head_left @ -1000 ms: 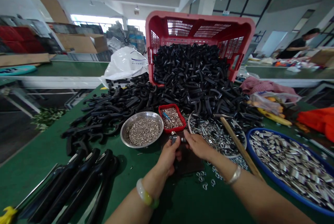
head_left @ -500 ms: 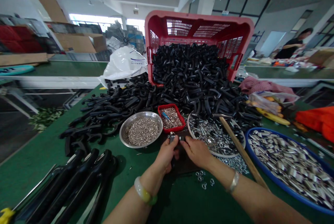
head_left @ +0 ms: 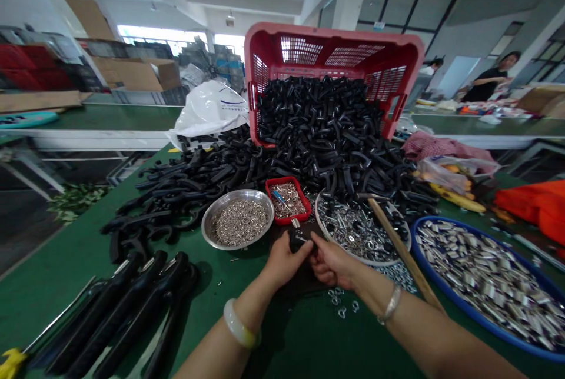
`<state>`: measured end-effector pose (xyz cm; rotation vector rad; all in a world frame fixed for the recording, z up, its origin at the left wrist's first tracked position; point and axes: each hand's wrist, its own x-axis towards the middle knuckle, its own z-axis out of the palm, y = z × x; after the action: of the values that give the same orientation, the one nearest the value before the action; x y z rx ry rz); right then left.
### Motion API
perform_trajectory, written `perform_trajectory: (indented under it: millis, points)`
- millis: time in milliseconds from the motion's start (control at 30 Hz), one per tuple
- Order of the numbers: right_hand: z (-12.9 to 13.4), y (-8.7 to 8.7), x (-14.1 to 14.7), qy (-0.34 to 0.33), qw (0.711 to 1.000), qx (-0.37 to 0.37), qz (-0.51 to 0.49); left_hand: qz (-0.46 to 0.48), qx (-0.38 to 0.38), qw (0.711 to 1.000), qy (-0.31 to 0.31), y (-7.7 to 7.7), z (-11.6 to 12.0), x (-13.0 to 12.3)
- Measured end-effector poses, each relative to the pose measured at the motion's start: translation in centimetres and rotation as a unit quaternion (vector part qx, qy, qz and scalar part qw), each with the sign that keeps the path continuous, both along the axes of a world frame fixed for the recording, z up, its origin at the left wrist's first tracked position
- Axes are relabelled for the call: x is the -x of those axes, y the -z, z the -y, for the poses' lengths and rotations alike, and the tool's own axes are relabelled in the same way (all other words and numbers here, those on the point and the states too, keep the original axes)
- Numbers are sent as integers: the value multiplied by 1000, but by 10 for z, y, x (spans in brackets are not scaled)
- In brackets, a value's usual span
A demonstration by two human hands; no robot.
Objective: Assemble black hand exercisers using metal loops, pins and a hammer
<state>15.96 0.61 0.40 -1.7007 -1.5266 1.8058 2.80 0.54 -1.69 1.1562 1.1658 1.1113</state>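
My left hand (head_left: 283, 261) is closed around a small black part (head_left: 299, 240), and a shiny metal piece (head_left: 295, 223) sticks up from its far end. My right hand (head_left: 332, 261) pinches the near right end of the same part, thumb and forefinger together. Just beyond the hands stands a red tray (head_left: 308, 214) of small metal pins with a blue tool in it. To the left is a steel bowl (head_left: 207, 236) full of tiny metal pieces. A white-rimmed dish (head_left: 325, 227) of screws and rings lies right of my right hand.
A red crate (head_left: 335, 32) tipped toward me spills black parts (head_left: 326, 126) over the table's back. A hammer (head_left: 397, 243) leans across the dish. A blue tray (head_left: 445, 289) of metal sleeves is at right. Black tubes (head_left: 145, 308) and a screwdriver (head_left: 15, 361) lie left. Another person (head_left: 488, 82) stands far right.
The black part has turned in my hands, with its metal piece now pointing up and away. My right hand has shifted slightly right and lower, its fingers curled under.
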Motion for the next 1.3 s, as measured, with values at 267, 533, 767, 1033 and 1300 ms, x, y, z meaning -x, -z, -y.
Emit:
perform_trajectory:
  millis: [267, 533, 767, 1033, 1300]
  points:
    - [5, -11, -14, -39, 940, -311, 133, -246, -178, 947, 99, -15, -10, 21]
    - [-21, 5, -29, -218, 766, -503, 335, -511, -246, 812, 139, -21, -18, 19]
    - [-11, -15, -47, -142, 751, -486, 424, -641, -245, 711, 156, -23, -15, 18]
    - [-5, -29, -169, -18, 769, -249, 588, -666, -127, 726, 111, -52, -84, 26]
    - [3, -12, -171, 39, 802, -260, 537, -655, -116, 730, 155, -35, -126, 10]
